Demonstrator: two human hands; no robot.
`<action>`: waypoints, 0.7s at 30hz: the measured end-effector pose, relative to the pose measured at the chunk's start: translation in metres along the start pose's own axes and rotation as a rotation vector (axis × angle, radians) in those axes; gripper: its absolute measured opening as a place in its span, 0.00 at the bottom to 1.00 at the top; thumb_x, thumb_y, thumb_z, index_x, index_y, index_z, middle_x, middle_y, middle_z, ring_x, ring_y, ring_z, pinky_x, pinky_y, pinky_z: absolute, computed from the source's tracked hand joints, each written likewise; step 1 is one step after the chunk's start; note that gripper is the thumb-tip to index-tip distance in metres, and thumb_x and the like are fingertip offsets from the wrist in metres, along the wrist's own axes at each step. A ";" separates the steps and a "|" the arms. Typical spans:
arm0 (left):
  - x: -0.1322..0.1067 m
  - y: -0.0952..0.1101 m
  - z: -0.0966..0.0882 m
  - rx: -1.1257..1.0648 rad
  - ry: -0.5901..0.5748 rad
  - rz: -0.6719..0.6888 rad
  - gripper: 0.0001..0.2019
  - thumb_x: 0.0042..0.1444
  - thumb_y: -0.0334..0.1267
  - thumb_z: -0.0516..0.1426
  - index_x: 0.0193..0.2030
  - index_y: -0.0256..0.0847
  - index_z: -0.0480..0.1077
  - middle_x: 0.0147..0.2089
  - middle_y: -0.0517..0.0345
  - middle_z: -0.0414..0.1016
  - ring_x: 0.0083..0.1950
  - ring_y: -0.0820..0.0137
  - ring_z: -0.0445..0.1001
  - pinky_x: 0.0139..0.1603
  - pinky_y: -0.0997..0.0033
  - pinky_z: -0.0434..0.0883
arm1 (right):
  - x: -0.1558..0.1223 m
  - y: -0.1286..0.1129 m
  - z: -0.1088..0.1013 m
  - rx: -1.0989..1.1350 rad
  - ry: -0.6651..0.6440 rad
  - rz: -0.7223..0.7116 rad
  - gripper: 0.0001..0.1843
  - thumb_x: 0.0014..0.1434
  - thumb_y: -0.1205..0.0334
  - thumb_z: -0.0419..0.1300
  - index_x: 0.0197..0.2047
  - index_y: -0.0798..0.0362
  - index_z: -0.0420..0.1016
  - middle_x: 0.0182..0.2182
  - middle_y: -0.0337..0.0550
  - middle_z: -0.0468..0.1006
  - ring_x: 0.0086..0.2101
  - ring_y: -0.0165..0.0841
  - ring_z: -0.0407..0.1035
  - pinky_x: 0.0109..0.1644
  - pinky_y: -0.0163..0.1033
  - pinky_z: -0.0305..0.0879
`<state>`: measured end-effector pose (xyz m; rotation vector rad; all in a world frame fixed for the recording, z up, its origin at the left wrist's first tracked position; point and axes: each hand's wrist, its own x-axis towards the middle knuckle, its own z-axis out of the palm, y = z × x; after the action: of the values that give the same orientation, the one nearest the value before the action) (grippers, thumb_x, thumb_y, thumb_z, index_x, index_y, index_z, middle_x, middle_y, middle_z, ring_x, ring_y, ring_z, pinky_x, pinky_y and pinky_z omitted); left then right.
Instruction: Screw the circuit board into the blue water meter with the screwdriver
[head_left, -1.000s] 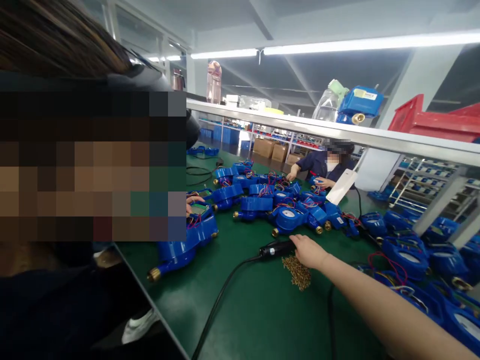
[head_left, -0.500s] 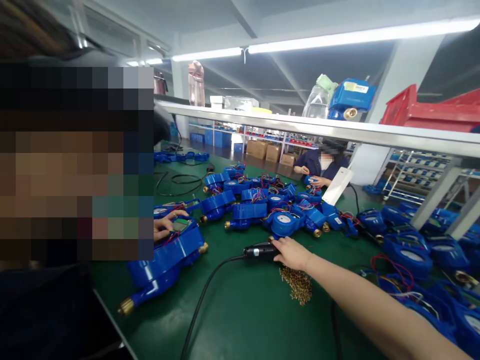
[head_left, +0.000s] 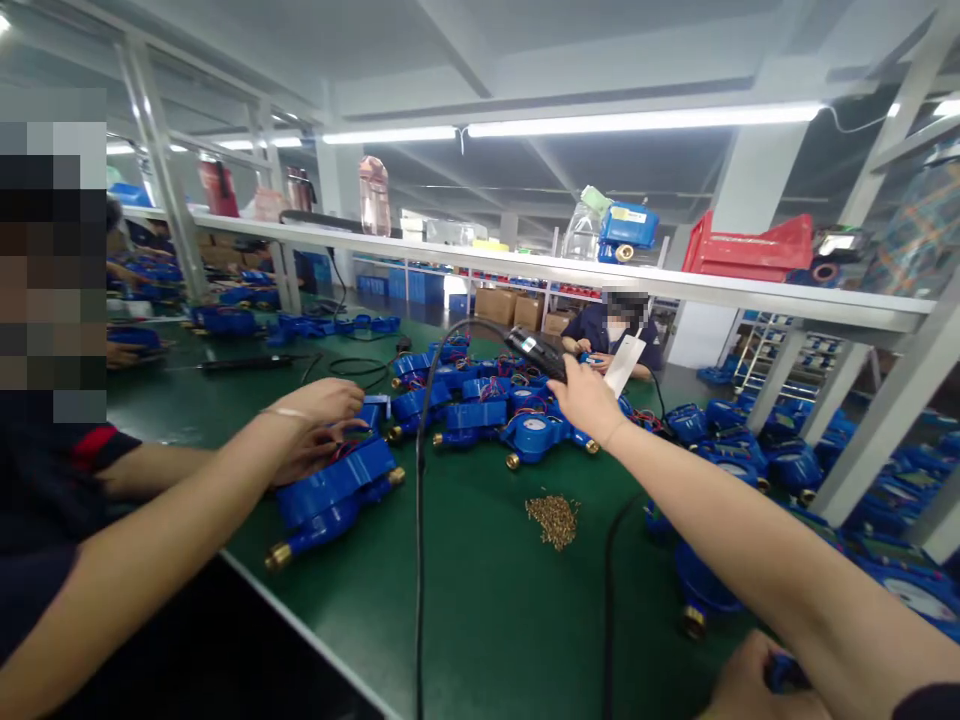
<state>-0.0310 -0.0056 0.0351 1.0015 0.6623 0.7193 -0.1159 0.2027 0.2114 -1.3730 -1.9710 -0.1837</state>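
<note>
My right hand [head_left: 589, 400] reaches in from the right and is closed round a black electric screwdriver [head_left: 531, 345], raised in front of several blue water meters. Its cord loops over and hangs down to the front; the tip is hidden by the hand. At the bottom edge, below my right forearm, my left hand [head_left: 754, 680] has its fingers curled round a blue part [head_left: 784, 672], mostly hidden. Just beyond lies a blue water meter [head_left: 709, 580] with a brass end. A pile of small brass-coloured screws [head_left: 555, 520] lies on the green tabletop [head_left: 495, 610].
A co-worker's hands [head_left: 322, 430] are at a blue meter [head_left: 330, 500] on the left. Another person [head_left: 615, 335] sits opposite. A shelf [head_left: 465, 255] with bottles and a red bin [head_left: 757, 250] crosses above. More meters [head_left: 727, 450] crowd the right.
My view has swung to the right and back. My right hand has lifted the screwdriver from low over the table to higher up. My left hand has come into view.
</note>
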 end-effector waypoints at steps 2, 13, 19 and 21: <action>0.007 -0.008 0.005 0.028 0.054 -0.020 0.14 0.62 0.41 0.57 0.53 0.42 0.68 0.54 0.51 0.71 0.51 0.63 0.72 0.48 0.59 0.74 | 0.003 0.011 -0.029 0.072 0.110 0.045 0.21 0.65 0.53 0.57 0.58 0.55 0.64 0.52 0.49 0.68 0.49 0.40 0.67 0.54 0.53 0.66; 0.027 -0.020 -0.003 0.094 0.079 -0.015 0.11 0.62 0.38 0.57 0.49 0.35 0.68 0.41 0.56 0.73 0.36 0.72 0.73 0.36 0.69 0.74 | -0.048 0.135 -0.184 0.612 0.789 0.313 0.20 0.67 0.51 0.55 0.55 0.56 0.65 0.44 0.46 0.71 0.38 0.33 0.70 0.41 0.42 0.72; 0.030 -0.011 0.001 0.114 0.100 -0.023 0.12 0.63 0.39 0.56 0.49 0.35 0.68 0.42 0.55 0.73 0.36 0.72 0.74 0.35 0.69 0.75 | -0.130 0.198 -0.234 0.967 0.985 0.398 0.17 0.66 0.54 0.56 0.52 0.57 0.66 0.35 0.40 0.70 0.27 0.26 0.66 0.29 0.33 0.68; 0.029 -0.008 0.005 0.113 0.113 -0.022 0.12 0.63 0.39 0.55 0.50 0.35 0.67 0.42 0.55 0.73 0.36 0.72 0.74 0.35 0.69 0.75 | -0.160 0.215 -0.247 1.062 1.014 0.426 0.16 0.67 0.54 0.55 0.51 0.57 0.66 0.34 0.39 0.70 0.26 0.25 0.65 0.28 0.32 0.67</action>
<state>-0.0082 0.0122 0.0253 1.0610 0.8178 0.7294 0.2147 0.0514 0.2342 -0.6810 -0.6642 0.2931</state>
